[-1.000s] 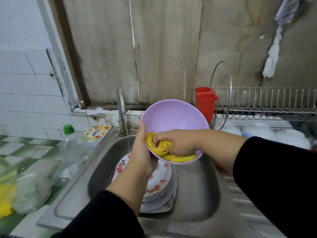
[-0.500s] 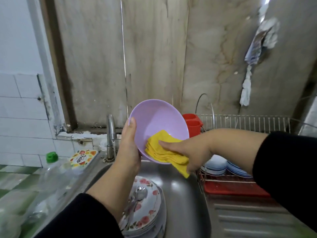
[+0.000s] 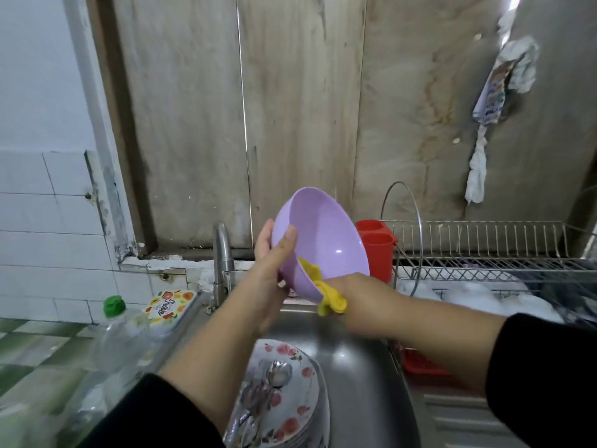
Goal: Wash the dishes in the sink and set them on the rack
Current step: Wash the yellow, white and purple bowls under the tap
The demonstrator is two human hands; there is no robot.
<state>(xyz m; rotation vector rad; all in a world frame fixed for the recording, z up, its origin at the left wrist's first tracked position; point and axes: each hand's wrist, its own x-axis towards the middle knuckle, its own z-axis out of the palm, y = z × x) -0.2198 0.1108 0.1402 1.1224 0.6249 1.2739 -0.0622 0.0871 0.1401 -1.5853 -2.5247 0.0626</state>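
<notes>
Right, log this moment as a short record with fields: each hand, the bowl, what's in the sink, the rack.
left hand: grips the purple bowl at its rim, thumb inside
right hand: holds the yellow cloth at the bowl's lower rim
purple bowl: tilted, held above the sink
sink: stack of floral plates with spoons on top
rack: right of the sink, red cutlery holder at its left end

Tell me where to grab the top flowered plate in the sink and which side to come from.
Take the flowered plate by its rim at the right edge, coming from the open sink basin side. It lies flat on a stack, so only the overhanging rim offers a pinch. Spoons lie on its centre and the left forearm covers its left side; lifting it level would probably keep them aboard.
</notes>
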